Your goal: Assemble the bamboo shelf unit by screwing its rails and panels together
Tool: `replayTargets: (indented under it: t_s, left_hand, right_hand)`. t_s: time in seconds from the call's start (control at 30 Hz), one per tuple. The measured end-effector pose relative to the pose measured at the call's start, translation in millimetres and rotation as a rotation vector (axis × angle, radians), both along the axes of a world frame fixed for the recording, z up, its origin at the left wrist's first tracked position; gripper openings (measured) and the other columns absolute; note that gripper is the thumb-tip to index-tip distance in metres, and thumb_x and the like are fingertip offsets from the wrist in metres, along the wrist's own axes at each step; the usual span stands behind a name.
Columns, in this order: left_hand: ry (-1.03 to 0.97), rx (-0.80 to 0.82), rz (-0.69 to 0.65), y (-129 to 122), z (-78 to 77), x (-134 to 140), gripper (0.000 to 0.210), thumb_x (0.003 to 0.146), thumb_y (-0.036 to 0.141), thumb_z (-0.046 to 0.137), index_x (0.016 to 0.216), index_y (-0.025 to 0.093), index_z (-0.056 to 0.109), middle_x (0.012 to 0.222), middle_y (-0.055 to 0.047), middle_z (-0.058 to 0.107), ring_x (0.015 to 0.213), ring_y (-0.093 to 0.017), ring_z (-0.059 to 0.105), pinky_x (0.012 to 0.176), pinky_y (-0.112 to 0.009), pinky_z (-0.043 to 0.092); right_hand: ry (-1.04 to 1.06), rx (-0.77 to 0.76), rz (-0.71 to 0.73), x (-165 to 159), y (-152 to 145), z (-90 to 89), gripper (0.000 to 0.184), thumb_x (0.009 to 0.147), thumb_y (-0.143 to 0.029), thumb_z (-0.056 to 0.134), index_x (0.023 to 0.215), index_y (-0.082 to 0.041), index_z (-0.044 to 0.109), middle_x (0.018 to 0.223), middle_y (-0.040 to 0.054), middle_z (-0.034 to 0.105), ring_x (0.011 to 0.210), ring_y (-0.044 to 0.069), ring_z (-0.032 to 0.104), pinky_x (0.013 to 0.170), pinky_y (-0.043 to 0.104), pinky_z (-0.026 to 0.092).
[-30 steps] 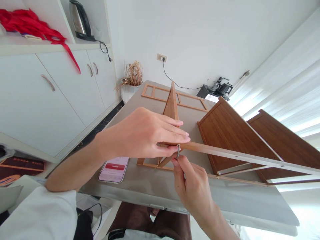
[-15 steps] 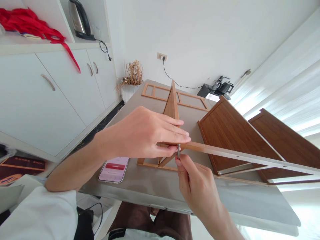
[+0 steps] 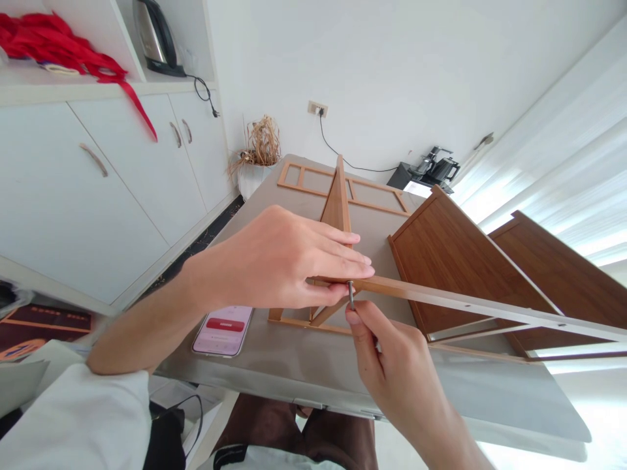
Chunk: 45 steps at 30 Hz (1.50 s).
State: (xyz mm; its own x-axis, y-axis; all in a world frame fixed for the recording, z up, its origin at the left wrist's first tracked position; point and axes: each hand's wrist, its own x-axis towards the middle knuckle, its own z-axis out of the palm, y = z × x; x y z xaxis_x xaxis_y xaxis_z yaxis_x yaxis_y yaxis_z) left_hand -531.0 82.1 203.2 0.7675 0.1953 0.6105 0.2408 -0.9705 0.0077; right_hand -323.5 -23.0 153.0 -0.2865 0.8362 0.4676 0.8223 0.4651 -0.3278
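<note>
My left hand (image 3: 298, 261) lies over the joint of a light wooden frame (image 3: 416, 291), its fingers stretched across the top and its thumb below, so the joint is gripped between them. An upright wooden panel (image 3: 336, 202) meets the frame under those fingers. My right hand (image 3: 386, 349) is closed, pinching a thin metal hex key (image 3: 351, 297) between thumb and forefinger. The key's upper end touches the near side of the rail by my left thumb; the fastener there is hidden.
Two brown shelf panels (image 3: 470, 261) stand at the right of the grey table (image 3: 294, 362). A phone (image 3: 223, 331) lies near my left forearm. Flat wooden frames (image 3: 377, 196) lie toward the far end. White cabinets (image 3: 122, 189) line the left side.
My right hand has shifted slightly right, and the hex key has tilted a little with it. My left hand stays in place on the frame.
</note>
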Motion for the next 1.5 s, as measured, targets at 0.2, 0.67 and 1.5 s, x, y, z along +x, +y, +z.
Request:
replayTargets:
  t_s: [0.2,0.67,1.5]
  left_hand:
    - [0.000,0.015,-0.012,0,1.9,0,0.022,0.098,0.024,0.057,0.114,0.025,0.073,0.113,0.004,0.076,0.122,-0.018,0.065,0.082,-0.024,0.058]
    - [-0.002,-0.019,-0.018,0,-0.1,0,0.023,0.096,0.022,0.059,0.113,0.026,0.073,0.114,0.003,0.076,0.123,-0.018,0.064,0.086,-0.023,0.057]
    - [0.026,-0.150,0.070,-1,1.8,-1,0.014,0.093,0.031,0.062,0.103,0.023,0.067,0.125,-0.001,0.072,0.112,-0.017,0.069,0.082,-0.022,0.048]
  right_hand:
    - [0.132,-0.088,-0.006,-8,-3,-10.3,0.021,0.102,-0.021,0.043,0.081,-0.023,0.045,0.058,-0.0099,0.032,0.048,0.006,0.025,0.046,0.018,0.024]
    - [0.476,-0.298,-0.028,-26,-6,-32.6,0.018,0.102,-0.030,0.044,0.096,-0.021,0.059,0.054,-0.0091,0.044,0.044,0.006,0.038,0.047,0.016,0.034]
    - [0.625,-0.218,0.044,-31,1,-45.9,0.022,0.101,-0.029,0.045,0.094,-0.019,0.063,0.050,-0.0084,0.046,0.041,0.005,0.043,0.045,0.015,0.036]
